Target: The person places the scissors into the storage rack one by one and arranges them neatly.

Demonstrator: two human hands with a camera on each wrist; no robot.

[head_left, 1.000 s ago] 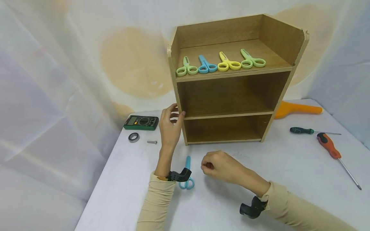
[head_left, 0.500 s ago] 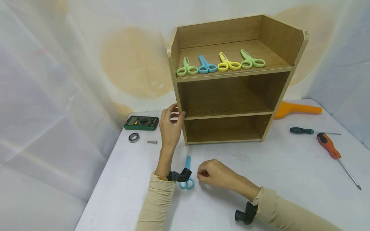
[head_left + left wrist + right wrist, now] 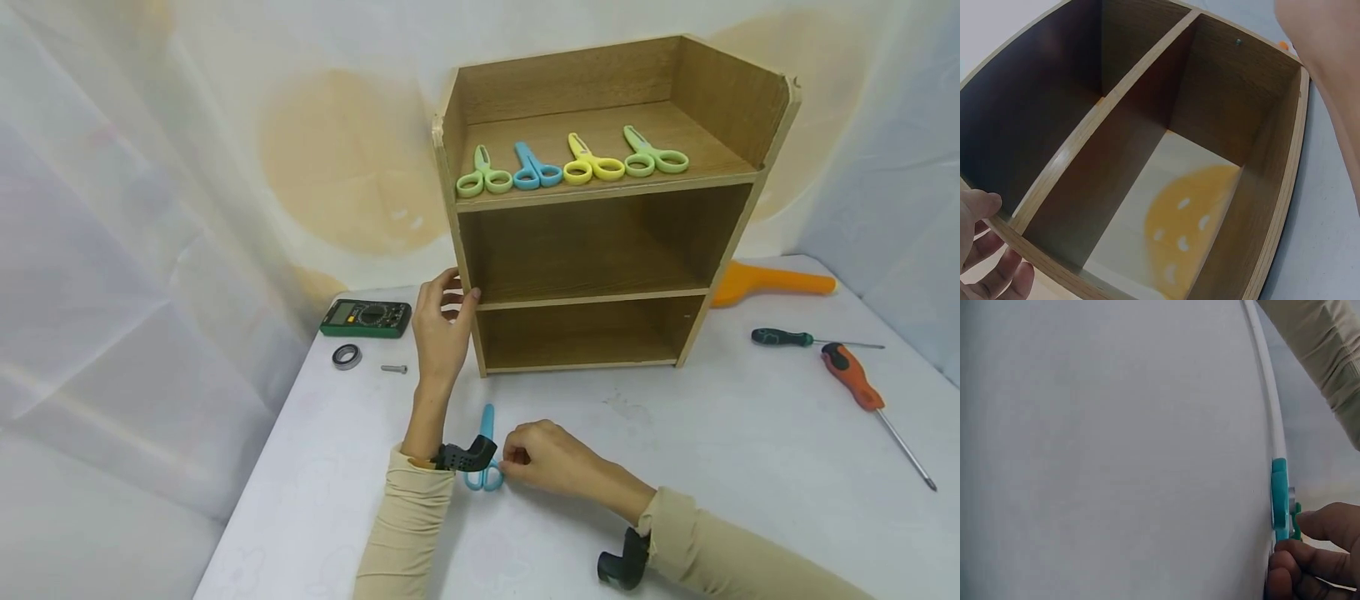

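Observation:
My left hand [image 3: 441,333] holds the left side panel of a wooden shelf unit [image 3: 592,297], thumb on the front edge and fingers round the outside. In the left wrist view, the thumb and fingertips lie along the panel's edge. A pair of blue scissors [image 3: 488,423] lies flat on the table, blade toward the shelf, partly covered by the left wrist camera. Beside its handle loops is my right hand [image 3: 551,457], fingertips touching or very near the right loop. In the right wrist view, its thumb stands apart from the curled fingers near the blue handle [image 3: 1280,494].
On the top shelf lie green, blue and yellow scissors [image 3: 592,167] in a row. A multimeter [image 3: 366,318], a bearing ring [image 3: 347,357] and a bolt [image 3: 393,368] are at left. At right lie an orange tool [image 3: 780,283], a green screwdriver [image 3: 782,337] and a red screwdriver [image 3: 853,379].
My right hand has moved left and toward me, down to the handle loops of the blue scissors on the table. The left hand stays on the shelf unit.

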